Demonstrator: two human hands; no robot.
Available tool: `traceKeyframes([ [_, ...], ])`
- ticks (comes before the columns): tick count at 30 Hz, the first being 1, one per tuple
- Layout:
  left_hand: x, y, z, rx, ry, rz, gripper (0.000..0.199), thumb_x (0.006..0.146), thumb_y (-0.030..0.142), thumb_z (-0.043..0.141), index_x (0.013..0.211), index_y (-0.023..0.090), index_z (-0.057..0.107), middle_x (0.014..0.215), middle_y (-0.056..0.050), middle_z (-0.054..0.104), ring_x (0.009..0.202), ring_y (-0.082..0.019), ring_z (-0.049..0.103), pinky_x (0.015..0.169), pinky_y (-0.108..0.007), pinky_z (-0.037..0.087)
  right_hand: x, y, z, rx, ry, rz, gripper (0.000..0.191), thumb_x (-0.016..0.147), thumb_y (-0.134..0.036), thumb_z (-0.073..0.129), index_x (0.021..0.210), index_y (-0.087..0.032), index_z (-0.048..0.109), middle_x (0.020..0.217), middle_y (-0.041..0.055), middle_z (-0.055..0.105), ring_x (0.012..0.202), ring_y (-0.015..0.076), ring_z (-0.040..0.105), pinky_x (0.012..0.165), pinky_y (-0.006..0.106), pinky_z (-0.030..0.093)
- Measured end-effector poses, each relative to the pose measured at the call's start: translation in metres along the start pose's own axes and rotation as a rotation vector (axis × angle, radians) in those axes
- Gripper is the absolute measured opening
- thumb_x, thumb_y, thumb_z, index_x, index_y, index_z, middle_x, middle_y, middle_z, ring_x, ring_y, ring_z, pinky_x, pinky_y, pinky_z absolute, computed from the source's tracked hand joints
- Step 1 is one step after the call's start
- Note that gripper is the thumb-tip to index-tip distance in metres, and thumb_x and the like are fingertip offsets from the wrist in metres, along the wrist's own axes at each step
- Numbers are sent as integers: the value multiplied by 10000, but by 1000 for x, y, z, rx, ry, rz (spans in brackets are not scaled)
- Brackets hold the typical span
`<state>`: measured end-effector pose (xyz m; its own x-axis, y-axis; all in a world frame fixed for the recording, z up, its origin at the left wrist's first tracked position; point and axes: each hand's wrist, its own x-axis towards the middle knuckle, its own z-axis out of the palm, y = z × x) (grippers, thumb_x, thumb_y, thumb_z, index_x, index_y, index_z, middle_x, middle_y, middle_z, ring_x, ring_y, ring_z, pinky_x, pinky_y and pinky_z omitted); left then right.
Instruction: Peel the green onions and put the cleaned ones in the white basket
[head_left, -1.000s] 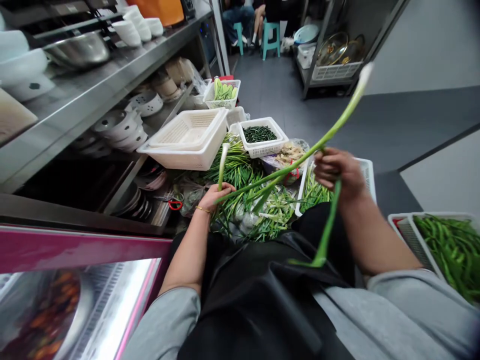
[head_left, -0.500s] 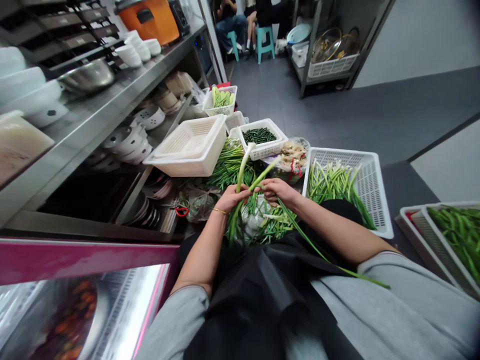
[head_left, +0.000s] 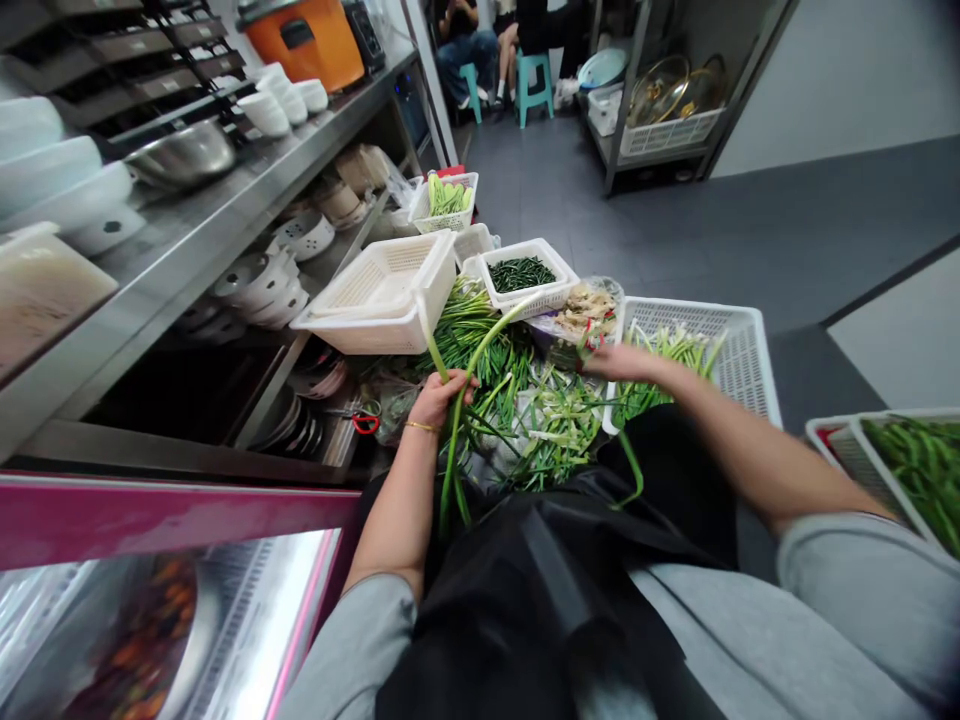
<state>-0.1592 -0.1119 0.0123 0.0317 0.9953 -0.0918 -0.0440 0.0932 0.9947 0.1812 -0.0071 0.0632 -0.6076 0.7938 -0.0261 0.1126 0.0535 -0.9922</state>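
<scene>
Steel shelving [head_left: 225,215] runs along the left, white baskets crowding the floor ahead. Left hand [head_left: 439,398] is closed around green onion stalks [head_left: 456,440], their tops hanging over a black apron [head_left: 540,590]. Right hand [head_left: 619,362] reaches over the slotted basket [head_left: 742,350] holding more onions; its fingers are blurred, so whether it grips anything is unclear.
</scene>
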Motion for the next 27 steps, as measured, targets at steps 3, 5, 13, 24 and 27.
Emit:
traceKeyframes([
  [3, 4, 0, 24, -10, -93, -57, 416, 713, 520, 653, 778, 109, 677, 521, -12, 551, 464, -92, 462, 461, -223, 312, 34, 20, 57, 85, 39, 43, 459, 666, -367, 759, 1037, -143, 607, 686, 13, 611, 522, 104, 556, 463, 215, 457],
  [5, 5, -4, 35, 19, -131, -106, 426, 712, 524, 657, 786, 106, 675, 538, -15, 559, 466, -89, 460, 456, -220, 301, 47, 19, 82, 246, 63, 3, 422, 705, -381, 731, 1024, -147, 586, 713, 11, 627, 527, 99, 582, 462, 206, 481],
  [13, 0, -9, 53, 107, 23, -31, 353, 728, 463, 686, 780, 116, 654, 489, 3, 565, 432, -71, 436, 449, -208, 282, 51, 22, 94, 231, -62, 98, 203, 743, -270, 720, 721, -103, 606, 659, 73, 672, 524, 139, 649, 481, 231, 556],
  [24, -4, -8, -3, -120, 211, -65, 400, 653, 461, 731, 867, 135, 641, 472, 46, 485, 394, -55, 397, 406, -195, 245, -31, 24, -6, 195, -41, -61, 358, 662, -491, 697, 665, -145, 605, 557, 25, 595, 390, 117, 532, 374, 226, 440],
  [27, 0, -5, -2, -23, 237, -36, 368, 664, 450, 720, 848, 144, 631, 510, 22, 557, 396, -55, 396, 390, -196, 210, -17, 43, 3, -191, -138, 125, 289, 747, -394, 627, 626, -132, 634, 497, 6, 573, 394, 99, 524, 406, 197, 457],
])
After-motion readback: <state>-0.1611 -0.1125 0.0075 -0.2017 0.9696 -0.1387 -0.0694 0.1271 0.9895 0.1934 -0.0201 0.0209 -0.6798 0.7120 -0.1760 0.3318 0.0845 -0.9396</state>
